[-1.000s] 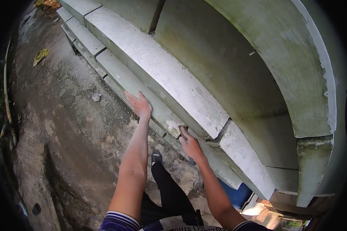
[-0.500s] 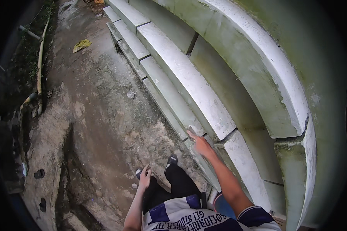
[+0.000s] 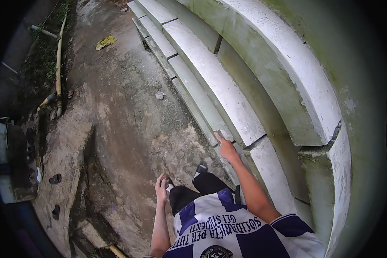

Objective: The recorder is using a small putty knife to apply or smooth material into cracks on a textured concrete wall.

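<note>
The person's right hand reaches forward, fingers extended onto the long, pale-green concrete ledge ahead; its grip cannot be told. The left hand hangs loosely open.

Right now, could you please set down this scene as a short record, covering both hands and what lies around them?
Right hand: fingertips at the pale green ledge; whether it holds anything is too small to tell
Left hand: low over the ground, near a foot; nothing visible in it
Above the ledge: a whitish block
On the ground: a crumpled yellow cloth or bag and a pale lump
Far left: two dark sandals, a pipe
</note>
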`<state>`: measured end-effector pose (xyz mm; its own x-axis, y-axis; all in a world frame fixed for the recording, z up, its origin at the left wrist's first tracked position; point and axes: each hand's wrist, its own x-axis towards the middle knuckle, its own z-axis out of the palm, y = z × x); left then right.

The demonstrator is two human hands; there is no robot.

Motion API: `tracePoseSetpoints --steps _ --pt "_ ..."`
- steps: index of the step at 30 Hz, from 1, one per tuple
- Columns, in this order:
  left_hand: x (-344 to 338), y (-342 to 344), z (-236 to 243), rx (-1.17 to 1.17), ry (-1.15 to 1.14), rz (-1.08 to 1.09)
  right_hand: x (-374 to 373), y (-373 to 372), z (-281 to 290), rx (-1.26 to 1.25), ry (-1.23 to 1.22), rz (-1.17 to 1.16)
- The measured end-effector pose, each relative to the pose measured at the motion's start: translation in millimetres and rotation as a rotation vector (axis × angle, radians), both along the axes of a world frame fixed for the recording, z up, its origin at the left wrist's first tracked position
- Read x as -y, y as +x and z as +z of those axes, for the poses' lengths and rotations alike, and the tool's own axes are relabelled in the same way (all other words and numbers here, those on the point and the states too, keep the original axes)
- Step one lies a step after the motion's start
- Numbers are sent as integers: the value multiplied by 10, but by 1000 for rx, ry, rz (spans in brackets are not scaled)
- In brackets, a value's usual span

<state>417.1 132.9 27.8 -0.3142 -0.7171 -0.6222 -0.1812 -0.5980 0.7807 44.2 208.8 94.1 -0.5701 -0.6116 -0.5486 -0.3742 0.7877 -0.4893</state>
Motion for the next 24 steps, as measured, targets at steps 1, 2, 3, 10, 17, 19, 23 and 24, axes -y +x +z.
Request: tracePoseSetpoints --steps 1,2,3,10,17,19,23,24 --pt "-1 27 -15 -12 10 9 -45 31 -36 -34 -29 2" --pt "-1 29 -1 -11 9 0 -128 63 -151 -32 -30 -8" --pt "-10 8 31 8 11 -28 -204 92 -263 -88 -82 5" --pt "2 -178 296 58 0 -22 145 -32 -242 -145 -140 -41" --pt "143 -86 322 74 -63 -222 -51 156 -235 -60 -98 -92" --pt "246 -80 338 82 -107 -258 -20 105 -236 -52 -75 -90" --pt "383 -117 503 50 -91 -175 -26 97 -198 -69 -100 -110" --pt "396 -91 493 49 -89 -177 -51 137 -211 -70 -124 -106"
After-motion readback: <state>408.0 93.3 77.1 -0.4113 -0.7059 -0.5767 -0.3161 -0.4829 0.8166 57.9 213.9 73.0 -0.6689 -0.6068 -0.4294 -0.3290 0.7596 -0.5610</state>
